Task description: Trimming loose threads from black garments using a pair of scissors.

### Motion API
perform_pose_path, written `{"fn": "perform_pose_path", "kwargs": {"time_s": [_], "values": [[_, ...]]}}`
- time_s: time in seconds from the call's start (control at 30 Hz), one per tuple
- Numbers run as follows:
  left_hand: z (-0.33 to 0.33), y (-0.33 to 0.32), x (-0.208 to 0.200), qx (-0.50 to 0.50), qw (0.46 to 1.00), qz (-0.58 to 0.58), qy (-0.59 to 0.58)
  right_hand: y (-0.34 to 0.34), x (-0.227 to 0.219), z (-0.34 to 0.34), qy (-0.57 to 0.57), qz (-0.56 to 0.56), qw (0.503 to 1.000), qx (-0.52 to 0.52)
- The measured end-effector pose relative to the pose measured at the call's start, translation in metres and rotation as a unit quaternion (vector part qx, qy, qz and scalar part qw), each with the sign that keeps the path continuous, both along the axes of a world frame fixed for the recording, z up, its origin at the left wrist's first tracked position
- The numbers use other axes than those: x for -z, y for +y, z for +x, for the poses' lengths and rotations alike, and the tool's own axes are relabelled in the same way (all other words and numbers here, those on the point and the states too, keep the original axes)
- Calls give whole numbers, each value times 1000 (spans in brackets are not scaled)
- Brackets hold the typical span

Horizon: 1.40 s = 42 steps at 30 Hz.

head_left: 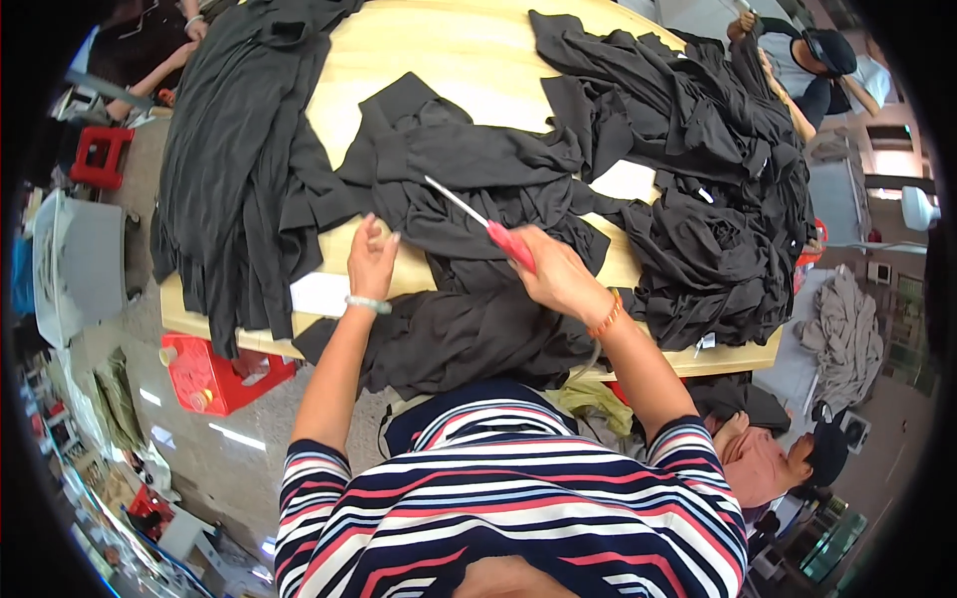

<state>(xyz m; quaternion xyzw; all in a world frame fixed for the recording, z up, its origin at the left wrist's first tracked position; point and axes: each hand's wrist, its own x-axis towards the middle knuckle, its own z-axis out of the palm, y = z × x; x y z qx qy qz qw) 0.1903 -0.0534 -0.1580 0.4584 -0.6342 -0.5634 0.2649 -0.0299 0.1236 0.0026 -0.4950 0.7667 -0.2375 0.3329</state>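
My right hand [556, 277] is closed around the pink-red handle of slim scissors [464, 206]. Their pale, narrow blades point up and left over a black garment [469, 159], which lies crumpled across the middle of the table. My left hand [372, 261] hovers at the garment's lower left edge, fingers loosely bent and apart, with nothing visible in them. Between my forearms, another stretch of dark cloth [469, 334] hangs over the table's near edge.
Dark garments [239, 149] are stacked at the left of the pale wooden table [419, 40], and a heap [698, 130] covers its right side. A red stool [214, 377] stands below the left corner. People work at the far left, the upper right [797, 60] and lower right [763, 448].
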Motion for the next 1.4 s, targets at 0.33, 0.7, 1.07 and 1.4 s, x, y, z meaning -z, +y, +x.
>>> {"fn": "perform_pose_path", "kwargs": {"time_s": [0.33, 0.7, 1.07, 1.4], "values": [[-22, -63, 32, 27, 994, 101, 33, -91, 90, -116, 27, -20, 994, 100], [8, -54, -20, 14, 981, -162, -103, 36, 48, -110, -51, 69, 974, 210], [-61, -152, -20, 51, 946, -195, -253, 21, 36, -3, -117, 57, 991, 42], [-157, -200, -9, 145, 885, -119, -427, 39, 8, -20, -92, -4, 990, 104]]}}
